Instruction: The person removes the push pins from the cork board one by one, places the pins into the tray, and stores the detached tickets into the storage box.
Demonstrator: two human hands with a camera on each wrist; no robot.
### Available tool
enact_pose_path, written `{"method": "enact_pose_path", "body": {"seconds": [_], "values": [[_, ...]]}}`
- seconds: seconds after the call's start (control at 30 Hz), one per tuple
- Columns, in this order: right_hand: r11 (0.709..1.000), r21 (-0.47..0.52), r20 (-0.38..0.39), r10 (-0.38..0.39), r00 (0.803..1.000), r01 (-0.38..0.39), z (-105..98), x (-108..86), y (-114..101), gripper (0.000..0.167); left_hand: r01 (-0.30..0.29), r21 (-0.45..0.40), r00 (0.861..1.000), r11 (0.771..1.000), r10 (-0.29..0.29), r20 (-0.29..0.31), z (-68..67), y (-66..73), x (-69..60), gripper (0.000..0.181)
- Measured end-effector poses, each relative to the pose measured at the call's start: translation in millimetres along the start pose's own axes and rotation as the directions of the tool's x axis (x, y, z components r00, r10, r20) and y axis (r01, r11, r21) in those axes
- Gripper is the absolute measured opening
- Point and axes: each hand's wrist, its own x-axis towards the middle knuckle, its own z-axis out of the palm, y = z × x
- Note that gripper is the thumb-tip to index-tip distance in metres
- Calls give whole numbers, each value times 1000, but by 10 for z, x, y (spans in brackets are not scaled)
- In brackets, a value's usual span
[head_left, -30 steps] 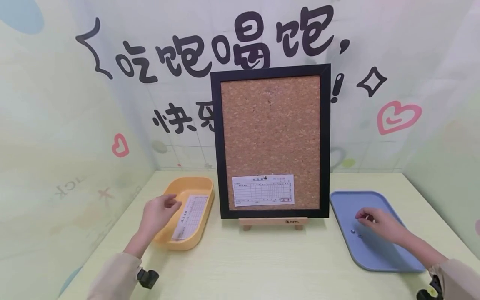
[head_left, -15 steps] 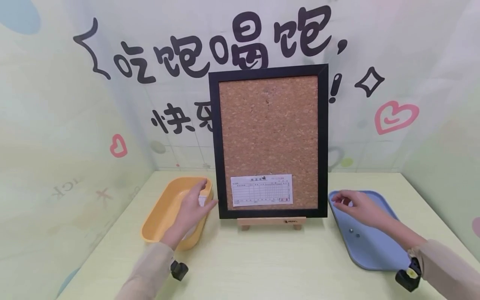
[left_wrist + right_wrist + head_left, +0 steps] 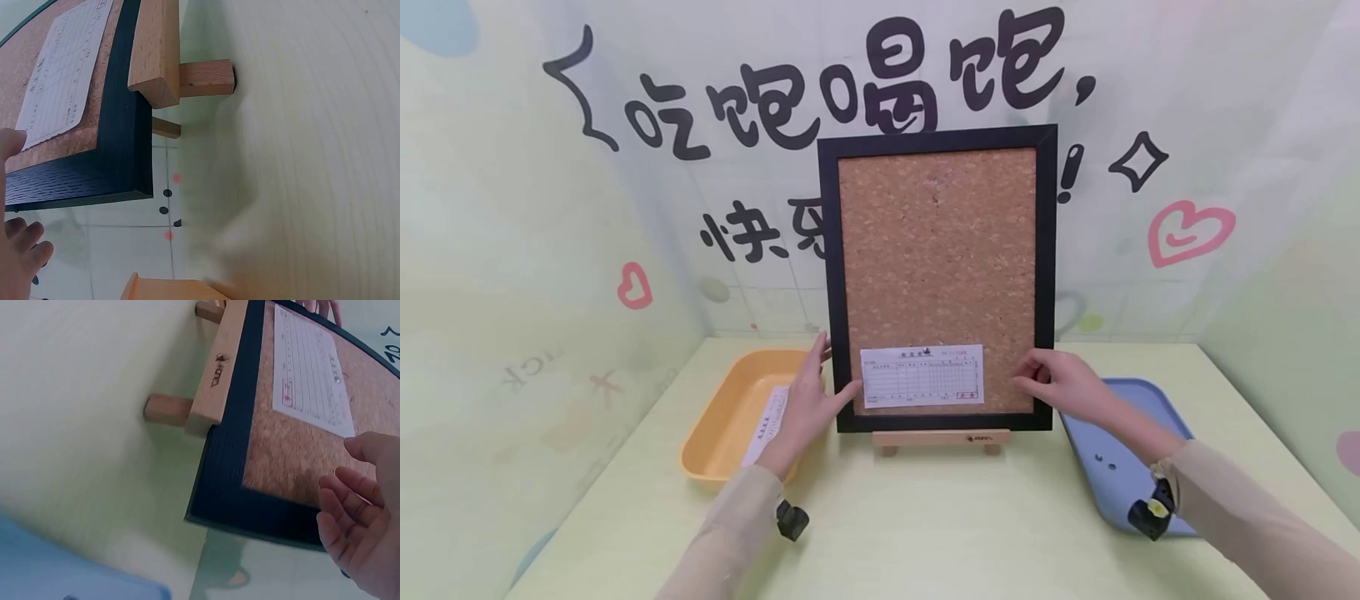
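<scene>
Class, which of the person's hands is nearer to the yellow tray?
Left. The left hand is at the left side of the corkboard, beside the yellow tray; the right hand is at the corkboard's right side, farther away.

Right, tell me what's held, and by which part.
No hold can be confirmed: the left hand straddles the left edge of the framed board, thumb in front; the right hand, by its lower right, shows nothing held.
</scene>
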Motion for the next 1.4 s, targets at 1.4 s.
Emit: {"method": "enact_pose_path", "body": {"seconds": [1.4], "values": [[995,-45,-116,-98,988,93,465,617,-646,11,-11,0,996,1000,11,-89,205,-19,39,94]]}}
